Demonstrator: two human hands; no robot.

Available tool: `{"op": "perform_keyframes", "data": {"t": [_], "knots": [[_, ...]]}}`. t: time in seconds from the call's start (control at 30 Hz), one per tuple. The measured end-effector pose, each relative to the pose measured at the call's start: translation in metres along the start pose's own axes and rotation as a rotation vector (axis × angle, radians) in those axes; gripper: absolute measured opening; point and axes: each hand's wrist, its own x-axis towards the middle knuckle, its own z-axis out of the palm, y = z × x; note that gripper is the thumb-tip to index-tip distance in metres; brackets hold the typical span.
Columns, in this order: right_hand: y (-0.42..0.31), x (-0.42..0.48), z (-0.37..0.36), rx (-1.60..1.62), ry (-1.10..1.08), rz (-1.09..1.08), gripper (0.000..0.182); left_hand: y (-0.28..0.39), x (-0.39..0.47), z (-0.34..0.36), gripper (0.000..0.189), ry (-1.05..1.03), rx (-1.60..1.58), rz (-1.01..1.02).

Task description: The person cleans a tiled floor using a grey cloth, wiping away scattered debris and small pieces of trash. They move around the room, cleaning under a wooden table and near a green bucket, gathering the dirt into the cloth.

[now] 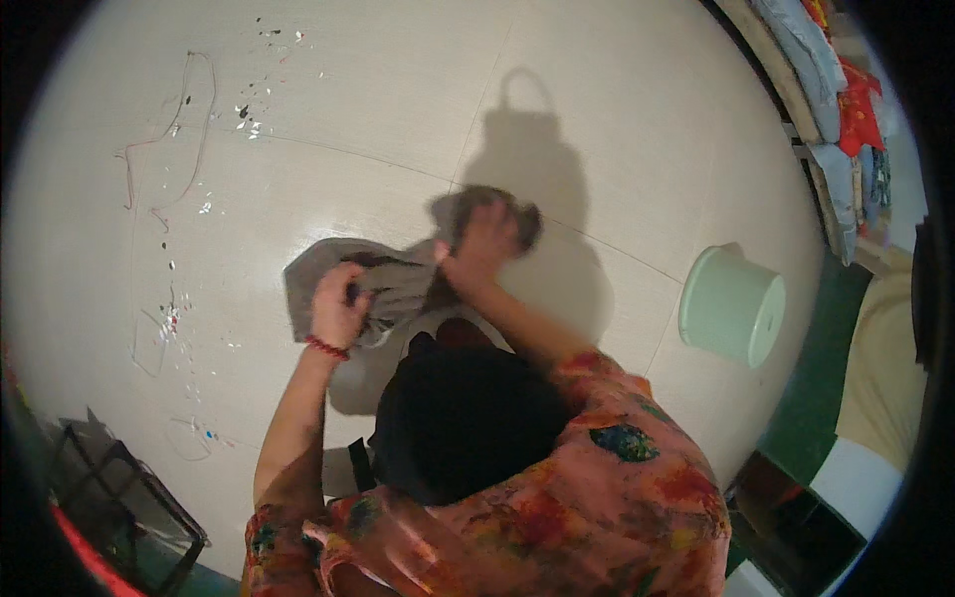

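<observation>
A grey-brown cloth (403, 287) lies creased across the pale tiled floor in front of me. My left hand (337, 306), with a red beaded bracelet (327, 347) at the wrist, is curled on the cloth's left part, its folds running toward the fingers. A dark patch shows between thumb and fingers; I cannot tell whether it is shadow or an object. Over the bunched right end of the cloth (531, 224) is my right hand (485, 242), blurred by motion, fingers pointing away from me. Whether those fingers grip or only press is unclear.
A light green plastic tub (735, 306) lies on its side at the right. Small white and dark scraps (250, 123) and a loose reddish thread (200, 157) are scattered at left. A black metal frame (127, 492) stands lower left. Stacked fabrics (809, 74) line the upper right.
</observation>
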Motion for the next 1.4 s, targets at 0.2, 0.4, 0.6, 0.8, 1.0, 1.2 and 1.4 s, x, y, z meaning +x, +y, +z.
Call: {"op": "perform_keyframes", "data": {"t": [0.2,0.4,0.6,0.8,1.0,1.2,1.4], "knots": [[-0.106,0.081,0.015,0.42,-0.226,-0.615,0.059,-0.015,-0.006,-0.051,0.03,0.058,-0.331,-0.452],[0.018,0.067,-0.051,0.547,0.243,-0.392,0.069,0.093,0.028,-0.027,0.033,-0.258,-0.603,-0.403],[0.175,0.039,-0.108,0.184,0.308,0.559,0.068,0.138,0.06,0.13,0.057,-0.678,-0.072,0.351],[0.136,0.102,-0.069,-0.189,0.158,0.683,0.07,0.111,0.065,0.132,0.052,-0.538,-0.038,0.242],[-0.028,0.186,0.009,0.057,0.229,0.031,0.027,0.062,0.057,0.058,0.047,-0.254,-0.128,-0.114],[-0.083,0.155,-0.003,1.001,-0.098,-0.31,0.054,0.075,0.049,-0.011,0.047,-0.205,-0.267,-0.433],[0.123,0.121,-0.104,1.04,0.468,0.258,0.058,0.152,0.099,0.051,0.052,-0.568,-0.177,0.094]]}}
